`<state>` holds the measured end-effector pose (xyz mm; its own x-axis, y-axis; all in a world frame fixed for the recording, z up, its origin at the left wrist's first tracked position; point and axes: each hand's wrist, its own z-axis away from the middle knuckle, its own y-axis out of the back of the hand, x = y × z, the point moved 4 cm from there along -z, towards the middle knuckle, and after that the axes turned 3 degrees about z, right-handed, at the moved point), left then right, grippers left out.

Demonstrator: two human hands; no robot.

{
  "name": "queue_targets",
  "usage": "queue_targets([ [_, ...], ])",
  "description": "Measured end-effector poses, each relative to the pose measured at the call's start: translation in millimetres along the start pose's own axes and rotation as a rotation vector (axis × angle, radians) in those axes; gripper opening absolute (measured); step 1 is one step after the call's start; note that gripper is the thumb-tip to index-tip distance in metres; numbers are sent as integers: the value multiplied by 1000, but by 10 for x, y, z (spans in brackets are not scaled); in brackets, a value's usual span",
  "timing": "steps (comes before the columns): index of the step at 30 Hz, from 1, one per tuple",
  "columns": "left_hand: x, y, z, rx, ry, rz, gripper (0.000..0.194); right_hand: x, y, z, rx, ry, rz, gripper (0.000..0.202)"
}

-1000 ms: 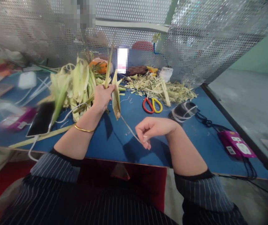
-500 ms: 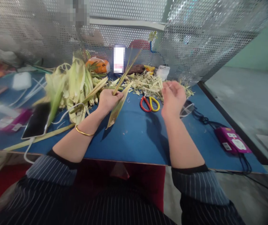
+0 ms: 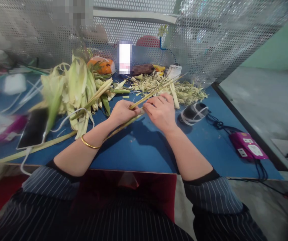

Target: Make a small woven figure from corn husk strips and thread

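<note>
My left hand [image 3: 124,113] is closed around narrow, pale corn husk strips [image 3: 147,95]. They slant up to the right past the fingers, and another length trails down to the left under my wrist. Close beside it, my right hand [image 3: 160,112] pinches the husk, its fingertips almost touching the left fingers. A flat pale husk strip [image 3: 174,95] shows just behind the right knuckles; whether the hand touches it I cannot tell. A large bunch of corn husks [image 3: 79,78] lies to the left, and a heap of husk scraps [image 3: 191,92] lies behind the right hand.
A phone [image 3: 34,129] with a white cable lies at the left. On the right are a dark spool-like object wrapped in white [image 3: 193,113] and a purple power box [image 3: 248,145] with black cords. An orange packet [image 3: 101,65] sits before the perforated metal screen [image 3: 199,50].
My right hand has moved left and down to meet my left hand at the husk. The strips have tipped toward the right. The red-and-yellow-handled scissors are now hidden behind my right hand.
</note>
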<state>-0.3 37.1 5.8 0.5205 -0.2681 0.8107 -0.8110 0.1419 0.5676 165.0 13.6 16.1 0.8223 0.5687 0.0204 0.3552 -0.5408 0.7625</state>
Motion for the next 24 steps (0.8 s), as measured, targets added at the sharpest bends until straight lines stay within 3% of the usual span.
queue_targets([
  [8, 35, -12, 11, -52, -13, 16, 22, 6, -25, -2, -29, 56, 62, 35],
  [18, 70, -51, 41, -78, -34, -87, 20, -11, -32, -1, -79, 114, 11, 29],
  [24, 46, -93, 36, -87, -27, -140, 20, -55, -52, -10, -193, 139, 49, 30],
])
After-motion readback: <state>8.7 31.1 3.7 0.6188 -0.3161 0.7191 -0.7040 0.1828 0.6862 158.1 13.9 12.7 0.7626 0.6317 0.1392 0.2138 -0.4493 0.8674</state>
